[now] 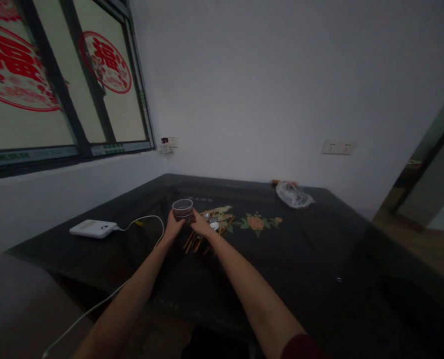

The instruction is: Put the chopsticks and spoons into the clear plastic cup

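A small clear plastic cup [183,208] stands upright on the black table [300,254]. My left hand [172,227] is wrapped round its left side. My right hand [201,225] curls against its right side, so both hands hold the cup. Just right of my right hand lie several wooden chopsticks [227,225] and a few metal spoons [214,225], partly hidden under the hand.
A white power bank [93,228] with a white cable [147,219] lies at the table's left. A crumpled clear plastic bag [293,195] sits at the far edge by the wall. A flower pattern [257,222] marks the tabletop. Windows stand at the left, a doorway at the right.
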`<act>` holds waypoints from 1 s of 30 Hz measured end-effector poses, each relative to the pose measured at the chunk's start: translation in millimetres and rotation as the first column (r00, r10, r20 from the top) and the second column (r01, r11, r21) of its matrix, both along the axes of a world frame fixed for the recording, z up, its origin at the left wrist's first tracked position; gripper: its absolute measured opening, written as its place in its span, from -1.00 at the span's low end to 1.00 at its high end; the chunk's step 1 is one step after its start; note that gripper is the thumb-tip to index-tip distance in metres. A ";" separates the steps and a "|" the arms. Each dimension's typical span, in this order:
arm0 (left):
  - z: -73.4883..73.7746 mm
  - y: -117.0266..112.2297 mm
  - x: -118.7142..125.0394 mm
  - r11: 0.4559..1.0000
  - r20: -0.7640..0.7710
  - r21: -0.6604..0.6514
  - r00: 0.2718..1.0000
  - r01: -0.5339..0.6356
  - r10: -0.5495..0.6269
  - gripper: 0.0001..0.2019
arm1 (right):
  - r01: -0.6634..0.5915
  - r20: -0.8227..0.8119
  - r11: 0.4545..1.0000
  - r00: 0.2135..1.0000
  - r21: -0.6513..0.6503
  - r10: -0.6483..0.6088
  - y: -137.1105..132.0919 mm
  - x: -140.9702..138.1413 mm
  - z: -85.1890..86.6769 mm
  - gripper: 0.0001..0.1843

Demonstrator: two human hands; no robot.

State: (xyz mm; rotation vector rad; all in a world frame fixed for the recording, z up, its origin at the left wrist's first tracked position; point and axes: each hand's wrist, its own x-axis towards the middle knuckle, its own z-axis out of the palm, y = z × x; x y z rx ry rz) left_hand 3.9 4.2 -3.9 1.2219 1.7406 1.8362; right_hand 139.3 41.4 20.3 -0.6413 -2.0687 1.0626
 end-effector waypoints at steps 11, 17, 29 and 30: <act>44.8 -51.2 56.9 0.972 -0.394 0.212 0.901 -0.104 0.182 -0.72 | 0.395 0.425 0.884 0.775 0.250 -0.467 1.8 36.1 8.1 -0.37; 31.3 -51.3 75.3 0.961 -0.488 -0.268 0.851 0.064 -0.193 -0.86 | 0.429 0.546 0.887 0.709 0.167 -0.446 1.3 48.7 3.4 -0.42; 12.2 -38.2 69.5 0.934 -0.415 -0.281 0.850 0.219 -0.324 -0.83 | 0.346 0.477 0.924 0.792 0.164 -0.381 -0.7 28.3 -12.3 -0.62; 11.2 -37.3 70.4 0.935 -0.406 -0.262 0.852 0.238 -0.331 -0.82 | 0.331 0.469 0.927 0.800 0.173 -0.373 -0.1 28.3 -14.0 -0.64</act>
